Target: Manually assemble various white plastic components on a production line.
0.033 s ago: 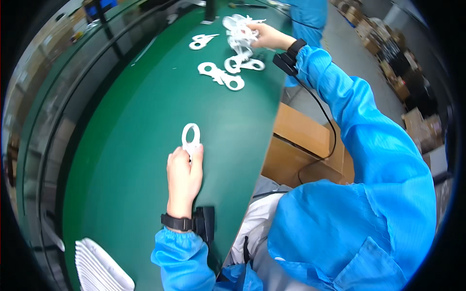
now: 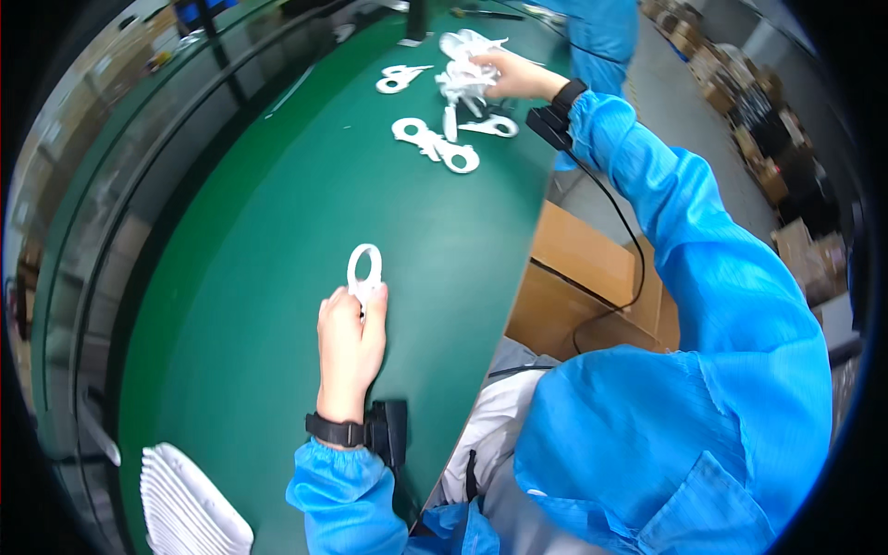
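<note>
Holding white ring piece (image 2: 368,284) in left hand (image 2: 347,338), near middle of green worktop (image 2: 250,324). Grip on left: closed, thumb on one side, curled fingers on the other, pinching lower end; ring end sticking out past fingertips, pointing away from body. Reaching far up worktop with right hand (image 2: 511,76), fingers at heap of white parts (image 2: 470,44). Grip on right: partly bent, in among parts; blurred, cannot tell how far closed or whether on one piece or several.

Around heap: flat white piece (image 2: 476,128) just below right hand; two-ring white piece (image 2: 433,146) nearer body, a bit left; small white piece (image 2: 396,83) off to left, apart from heap. Between heap and left hand: wide stretch of bare green. At lower left corner: stack of white trays (image 2: 199,504), nested, well apart from left hand.

On both wrists: black straps, left (image 2: 338,431) and right (image 2: 555,113), below blue sleeves. Running down from right strap: black cable (image 2: 636,250), passing over cardboard box (image 2: 583,250) beside worktop. At top, beyond right hand: another person in blue (image 2: 603,42), only partly visible.
</note>
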{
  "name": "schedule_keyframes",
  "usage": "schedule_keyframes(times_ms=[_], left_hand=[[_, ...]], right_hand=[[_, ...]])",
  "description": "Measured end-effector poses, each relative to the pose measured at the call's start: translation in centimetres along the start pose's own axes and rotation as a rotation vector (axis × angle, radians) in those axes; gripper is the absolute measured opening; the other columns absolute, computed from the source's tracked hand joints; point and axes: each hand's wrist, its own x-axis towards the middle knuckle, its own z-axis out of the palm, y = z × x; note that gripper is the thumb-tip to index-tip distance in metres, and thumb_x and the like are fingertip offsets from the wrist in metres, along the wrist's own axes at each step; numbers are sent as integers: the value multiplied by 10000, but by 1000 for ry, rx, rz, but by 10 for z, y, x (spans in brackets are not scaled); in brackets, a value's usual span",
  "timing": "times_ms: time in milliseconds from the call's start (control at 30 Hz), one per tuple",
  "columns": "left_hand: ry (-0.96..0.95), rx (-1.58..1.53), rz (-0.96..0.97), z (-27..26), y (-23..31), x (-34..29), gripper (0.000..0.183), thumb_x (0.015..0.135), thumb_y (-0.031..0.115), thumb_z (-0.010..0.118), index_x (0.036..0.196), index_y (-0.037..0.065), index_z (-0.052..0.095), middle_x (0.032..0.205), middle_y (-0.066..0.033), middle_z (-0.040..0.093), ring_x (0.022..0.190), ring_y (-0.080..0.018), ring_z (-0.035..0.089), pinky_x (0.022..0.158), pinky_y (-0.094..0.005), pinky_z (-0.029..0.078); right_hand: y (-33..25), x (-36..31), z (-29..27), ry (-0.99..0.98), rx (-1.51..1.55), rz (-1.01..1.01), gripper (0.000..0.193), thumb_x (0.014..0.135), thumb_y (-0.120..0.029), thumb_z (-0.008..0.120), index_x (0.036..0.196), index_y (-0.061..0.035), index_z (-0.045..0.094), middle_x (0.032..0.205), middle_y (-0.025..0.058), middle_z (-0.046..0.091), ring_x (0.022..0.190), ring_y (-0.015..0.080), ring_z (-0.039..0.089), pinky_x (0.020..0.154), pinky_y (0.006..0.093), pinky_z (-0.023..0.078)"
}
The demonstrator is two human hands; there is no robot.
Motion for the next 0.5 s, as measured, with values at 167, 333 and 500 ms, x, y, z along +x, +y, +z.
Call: schedule_keyframes(times_ms=[167,333,500], left_hand=[[250,-20,-125,-48,-40,-45,345,905,173,628,655,-37,514,597,-113,461,538,-237,425,524,-375,327],[397,-68,-239,-59,-58,-64,334,893,196,654,682,-40,549,609,-104,511,539,-196,448,507,-346,332],[299,120,-47,-53,-52,-45,294,868,287,664,716,36,669,597,-125,542,613,-300,523,596,-411,378]], right_hand=[[-38,22,25,-278,-75,-65,713,692,-131,726,1360,-147,477,1353,179,443,1240,344,473,1032,380,412],[-70,26,20,-284,-156,-98,745,691,-158,746,1382,-134,468,1418,215,427,1257,381,470,1066,393,382],[-110,20,0,18,-31,-262,575,777,-140,690,1321,-70,519,1288,168,563,1165,315,548,939,381,461]])
